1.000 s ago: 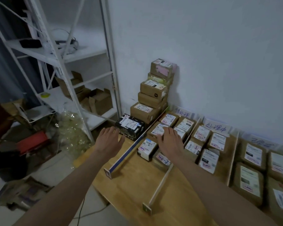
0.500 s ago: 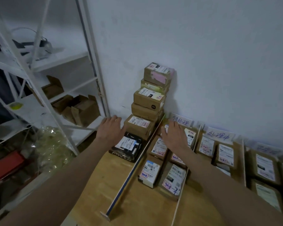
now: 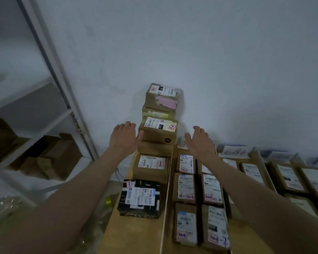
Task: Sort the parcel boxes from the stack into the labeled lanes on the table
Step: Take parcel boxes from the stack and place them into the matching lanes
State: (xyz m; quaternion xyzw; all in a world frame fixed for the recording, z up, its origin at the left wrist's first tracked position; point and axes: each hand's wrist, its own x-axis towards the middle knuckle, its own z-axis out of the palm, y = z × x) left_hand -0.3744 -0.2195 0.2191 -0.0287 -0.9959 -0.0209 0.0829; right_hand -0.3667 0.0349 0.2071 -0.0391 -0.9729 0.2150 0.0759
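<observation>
Both my hands rise open toward the stack (image 3: 159, 125) of parcel boxes against the wall at the far left of the tabletop (image 3: 136, 233), my left hand (image 3: 124, 137) just beside the left face of the Mi-logo box (image 3: 158, 131), thumb near its corner, and my right hand (image 3: 200, 140) a little apart on the other side, fingers spread, holding nothing. Whether the left palm already touches cardboard I cannot tell.

Five boxes tower here, the pink-taped box (image 3: 163, 98) on top, with a black parcel (image 3: 140, 197) lying in front of the pile. To the right, past the long divider strip (image 3: 166, 198), the first labeled lane (image 3: 198, 195) is already well filled with parcels, and more lanes run on beyond it.

As I judge it, the step is to take a box off the pile and read its sticker. Since two boxes sit above the one my hands flank, I should either lift higher and take the top box alone, or clamp the Mi-logo box squarely from both sides and carry all three level (the pile is staggered, not plumb, so a one-sided pull could topple it). Pressing evenly with both palms and raising straight up before swinging right should keep the load steady.
</observation>
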